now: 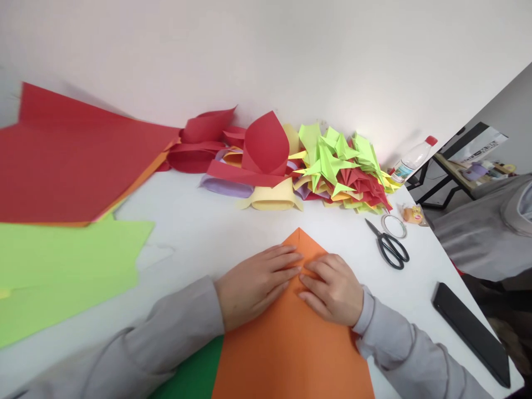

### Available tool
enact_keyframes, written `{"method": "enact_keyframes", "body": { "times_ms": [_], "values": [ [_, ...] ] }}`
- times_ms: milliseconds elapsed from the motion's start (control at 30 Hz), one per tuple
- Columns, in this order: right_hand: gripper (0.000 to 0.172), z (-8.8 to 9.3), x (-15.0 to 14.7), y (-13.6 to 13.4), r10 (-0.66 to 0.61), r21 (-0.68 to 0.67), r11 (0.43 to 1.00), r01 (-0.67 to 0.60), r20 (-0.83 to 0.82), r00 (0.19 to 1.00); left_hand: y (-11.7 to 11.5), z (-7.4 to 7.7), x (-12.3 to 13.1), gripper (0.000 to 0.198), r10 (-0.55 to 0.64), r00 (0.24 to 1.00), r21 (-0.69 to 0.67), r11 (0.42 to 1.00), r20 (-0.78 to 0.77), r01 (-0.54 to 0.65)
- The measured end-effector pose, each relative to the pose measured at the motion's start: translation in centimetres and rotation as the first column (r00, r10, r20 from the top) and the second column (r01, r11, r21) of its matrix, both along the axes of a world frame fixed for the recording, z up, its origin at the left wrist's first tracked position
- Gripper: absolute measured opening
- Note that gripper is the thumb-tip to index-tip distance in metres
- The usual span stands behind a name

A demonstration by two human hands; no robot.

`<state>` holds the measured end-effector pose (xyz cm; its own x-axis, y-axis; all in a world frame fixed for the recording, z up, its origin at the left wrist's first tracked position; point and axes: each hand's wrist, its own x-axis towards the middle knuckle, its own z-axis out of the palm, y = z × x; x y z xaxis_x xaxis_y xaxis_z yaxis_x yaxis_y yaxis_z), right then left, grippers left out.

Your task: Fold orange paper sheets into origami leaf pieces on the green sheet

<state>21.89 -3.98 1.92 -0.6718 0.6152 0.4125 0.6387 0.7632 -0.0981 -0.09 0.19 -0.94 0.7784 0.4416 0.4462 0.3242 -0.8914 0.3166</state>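
Observation:
A sheet of orange paper (297, 343) lies on the table in front of me, its far end folded to a point with a crease line running down from the tip. My left hand (260, 285) rests flat on the left fold, fingers stretched toward the middle. On the right fold, my right hand (332, 288) presses with bent fingers that stand slightly apart. The fingertips of both hands nearly meet at the centre line. Part of a green sheet (193, 368) shows from under the orange paper at the lower left.
Large red sheets (78, 172) and light green sheets (66, 271) lie at the left. Folded paper hats (266, 147) and green paper stars (332, 160) pile along the wall. Scissors (390, 246), a tape roll (394, 226), a bottle (411, 160) and a black phone-like object (469, 332) lie rightward. A person (482, 233) is beyond.

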Motion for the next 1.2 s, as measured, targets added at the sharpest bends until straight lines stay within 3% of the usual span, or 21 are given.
{"method": "enact_keyframes", "body": {
  "times_ms": [467,633,733,933,1200],
  "values": [
    [0.029,0.0,-0.8,-0.2,-0.049,-0.003,0.999,0.049,0.026,0.998,-0.2,0.1,-0.1,0.036,0.021,0.999,-0.004,1.0,-0.034,-0.021],
    [0.029,0.0,-1.1,-0.3,-0.075,0.002,0.997,0.075,0.035,0.997,0.8,1.0,-0.3,0.034,-0.034,0.997,-0.021,0.999,-0.068,0.032],
    [0.028,0.0,-1.2,-0.3,-0.061,0.026,0.998,0.06,0.032,0.998,1.6,1.0,-0.6,0.038,0.029,1.0,0.004,1.0,0.001,-0.029],
    [0.029,0.0,-1.3,-0.1,-0.041,0.053,0.998,0.04,0.018,0.999,2.1,0.3,-0.5,0.051,0.164,0.954,0.01,0.986,-0.251,-0.166],
    [0.033,-0.2,-1.4,-0.2,-0.05,0.061,0.997,0.046,0.06,0.997,2.2,2.5,0.4,0.062,0.14,0.874,-0.028,0.985,-0.464,-0.173]
  ]
}}
